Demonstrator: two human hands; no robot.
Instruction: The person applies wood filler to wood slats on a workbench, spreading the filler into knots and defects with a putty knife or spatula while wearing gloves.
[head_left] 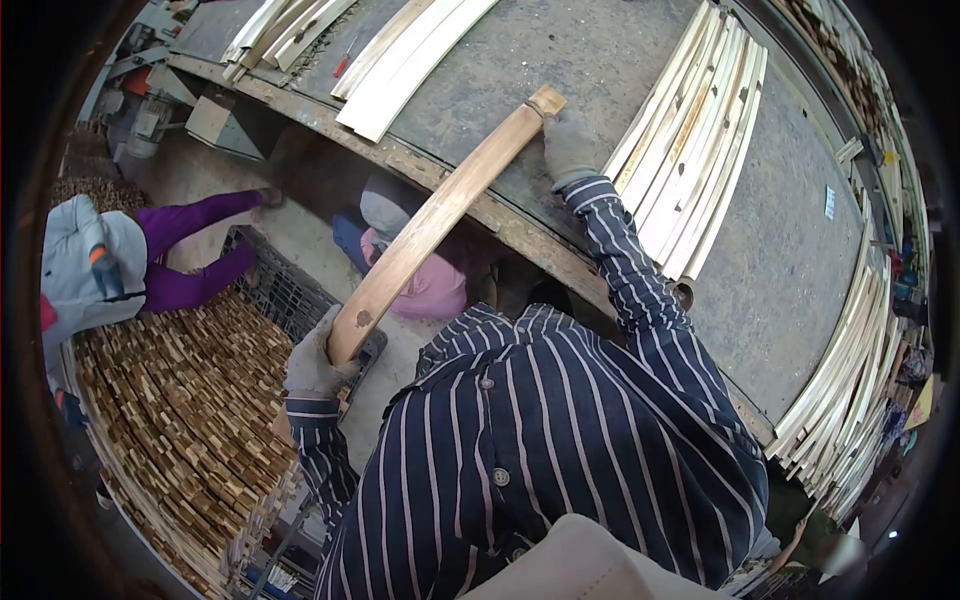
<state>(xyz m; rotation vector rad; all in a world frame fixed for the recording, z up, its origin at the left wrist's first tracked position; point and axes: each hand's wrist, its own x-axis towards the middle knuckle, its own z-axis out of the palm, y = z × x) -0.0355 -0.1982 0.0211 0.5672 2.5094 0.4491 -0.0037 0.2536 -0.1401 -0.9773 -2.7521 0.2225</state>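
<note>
A long brown wooden slat [430, 225] with a dark knot near its lower end slants across the front edge of the grey worktable [500, 100]. Around its lower end is my gloved left hand [318, 362], out beyond the table edge. My gloved right hand [570, 150] is at the upper end, over the table, with its fingers closed at the slat's edge. To the right of that hand lies a row of pale slats with dark knots [690, 140].
More pale slats lie at the table's back left [415, 60] and far right [840, 370]. A red-handled tool [342, 66] rests near the left slats. Stacked wood pieces [190, 400] fill the lower left. Co-workers are at the left [95, 250] and beyond the slat [430, 285].
</note>
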